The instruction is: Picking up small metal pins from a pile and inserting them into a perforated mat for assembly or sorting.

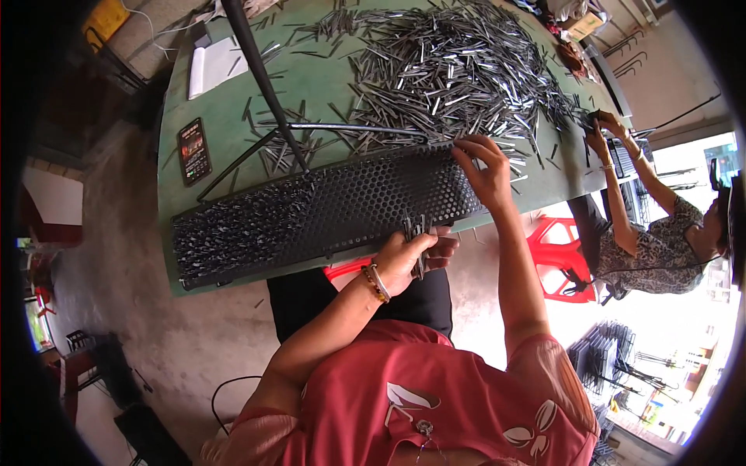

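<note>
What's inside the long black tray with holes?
Thin dark strips crowd the left of the tray; holes show farther right. What lies beneath the strips is covered; the right hand hides part of one end.

Both hands at a black tray on a green table.
The left hand (400, 259) grips a bundle of strips (416, 227) at the near edge of the tray (359, 196); the right hand's (488, 172) fingertips are at its far edge. Strips crowd the tray's left part. Beyond lies a pile (466, 70) on the table (220, 116), with a phone (194, 151) to the left.
</note>
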`<state>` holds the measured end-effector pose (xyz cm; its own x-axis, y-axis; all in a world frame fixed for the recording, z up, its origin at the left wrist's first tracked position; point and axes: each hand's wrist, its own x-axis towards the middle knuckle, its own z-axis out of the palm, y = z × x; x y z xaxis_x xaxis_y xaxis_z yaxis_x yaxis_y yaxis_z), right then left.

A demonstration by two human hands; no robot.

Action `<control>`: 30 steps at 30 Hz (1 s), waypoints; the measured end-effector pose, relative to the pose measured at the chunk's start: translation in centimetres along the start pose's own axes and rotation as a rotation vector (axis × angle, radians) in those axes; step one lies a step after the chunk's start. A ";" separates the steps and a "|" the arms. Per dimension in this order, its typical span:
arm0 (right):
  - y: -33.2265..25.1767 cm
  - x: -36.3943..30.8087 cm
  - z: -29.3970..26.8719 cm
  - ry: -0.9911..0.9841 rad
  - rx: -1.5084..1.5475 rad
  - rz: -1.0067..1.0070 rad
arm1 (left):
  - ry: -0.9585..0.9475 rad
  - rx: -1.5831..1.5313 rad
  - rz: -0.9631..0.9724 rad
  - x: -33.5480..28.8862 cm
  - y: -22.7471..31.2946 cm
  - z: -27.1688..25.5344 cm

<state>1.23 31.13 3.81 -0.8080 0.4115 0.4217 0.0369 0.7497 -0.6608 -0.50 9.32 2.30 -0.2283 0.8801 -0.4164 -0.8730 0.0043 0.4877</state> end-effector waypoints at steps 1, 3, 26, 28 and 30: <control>-1.4 -0.6 -0.4 0.003 0.004 -0.005 | -0.014 -0.011 0.022 -0.3 0.4 0.2; -3.6 -2.5 -0.6 -0.248 0.378 0.156 | -0.011 0.009 0.044 -0.8 1.0 0.1; -4.8 -7.4 -1.2 -0.427 0.802 0.568 | -0.033 0.225 0.014 -1.1 -0.9 1.1; -4.1 -7.2 -1.4 -0.458 0.765 0.566 | -0.038 0.248 -0.009 -0.7 -0.9 0.8; -4.1 -6.6 -1.8 -0.370 0.762 0.579 | -0.059 0.206 0.006 -0.5 -0.9 0.5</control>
<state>7.49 26.30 4.82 -0.9205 0.3229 -0.2198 0.1996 -0.0950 -0.9753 0.58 9.13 2.43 -0.2022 0.9065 -0.3705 -0.7637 0.0909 0.6391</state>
